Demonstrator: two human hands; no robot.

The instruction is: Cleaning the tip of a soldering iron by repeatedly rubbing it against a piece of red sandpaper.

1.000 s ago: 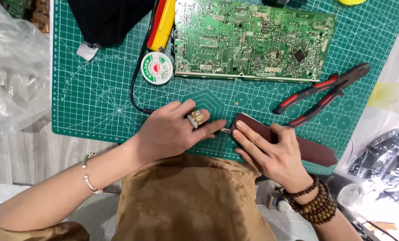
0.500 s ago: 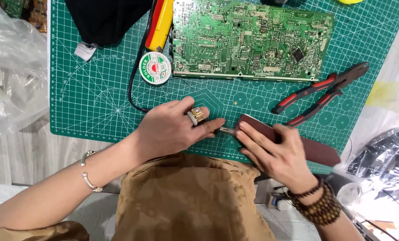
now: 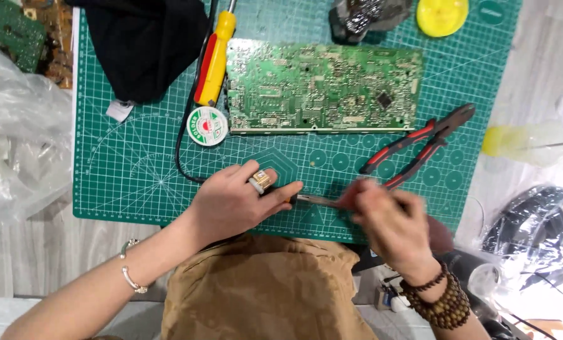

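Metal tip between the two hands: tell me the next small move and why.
Probably steady the right hand first: it shows blurred, while the left hand pinches the handle end of the thin metal tip over the green cutting mat. What the right hand holds is unclear.

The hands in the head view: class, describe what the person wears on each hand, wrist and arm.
The left hand carries a chunky gold-coloured ring, and its wrist a thin silver bangle. The right hand, blurred, shows no ring that I can make out; its wrist has stacked brown wooden bead bracelets. Both forearms are bare, with no sleeves.
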